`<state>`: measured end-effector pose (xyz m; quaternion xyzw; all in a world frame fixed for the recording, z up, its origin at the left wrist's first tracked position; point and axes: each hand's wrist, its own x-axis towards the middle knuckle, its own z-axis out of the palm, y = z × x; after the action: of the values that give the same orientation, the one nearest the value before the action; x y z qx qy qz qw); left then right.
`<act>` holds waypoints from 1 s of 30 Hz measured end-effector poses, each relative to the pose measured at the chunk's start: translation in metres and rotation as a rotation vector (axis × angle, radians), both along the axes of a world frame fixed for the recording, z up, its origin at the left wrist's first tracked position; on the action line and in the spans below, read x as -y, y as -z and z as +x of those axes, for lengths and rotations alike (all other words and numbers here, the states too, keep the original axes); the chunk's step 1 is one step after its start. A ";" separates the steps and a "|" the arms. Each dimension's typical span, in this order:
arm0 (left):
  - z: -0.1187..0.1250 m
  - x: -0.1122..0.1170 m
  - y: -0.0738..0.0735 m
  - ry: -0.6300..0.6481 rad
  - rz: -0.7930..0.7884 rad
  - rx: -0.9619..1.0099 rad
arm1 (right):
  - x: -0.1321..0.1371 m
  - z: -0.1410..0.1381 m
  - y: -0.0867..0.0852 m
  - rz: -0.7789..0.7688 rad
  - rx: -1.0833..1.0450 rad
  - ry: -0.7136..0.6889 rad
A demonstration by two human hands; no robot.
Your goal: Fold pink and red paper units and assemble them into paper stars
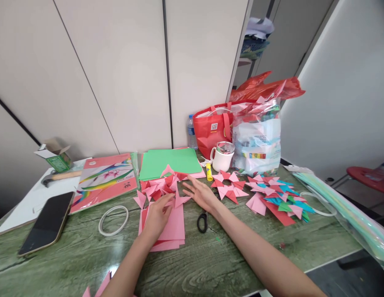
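Note:
My left hand (157, 215) is over a stack of pink paper sheets (175, 229), its fingers curled together; whatever they pinch is hidden. Just right of those fingertips is a folded pink paper piece (180, 200). On its other side my right hand (202, 194) has its fingers stretched apart, reaching to the edge of a pile of red and pink folded paper pieces (161, 186). Black-handled scissors (202, 222) lie under my right wrist, their blades mostly covered. A ring of red and pink folded pieces (228, 185) lies right of that hand.
Green paper sheets (171, 161), a yellow glue stick (209, 172) and a white mug (223, 159) stand or lie behind my hands. Leftward are a white ring (113, 221), a phone (48, 222) and a paper pack (105, 181). Multicoloured folded pieces (280, 198) lie at right.

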<state>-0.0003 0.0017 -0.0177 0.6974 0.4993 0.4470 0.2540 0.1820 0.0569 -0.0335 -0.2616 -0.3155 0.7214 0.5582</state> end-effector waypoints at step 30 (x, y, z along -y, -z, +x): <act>0.004 0.002 -0.001 -0.040 -0.134 0.124 | -0.003 -0.004 0.001 0.103 0.085 -0.028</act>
<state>0.0036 -0.0007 -0.0169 0.6398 0.5253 0.4597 0.3215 0.1775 0.0598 -0.0350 -0.2587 -0.3792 0.7002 0.5468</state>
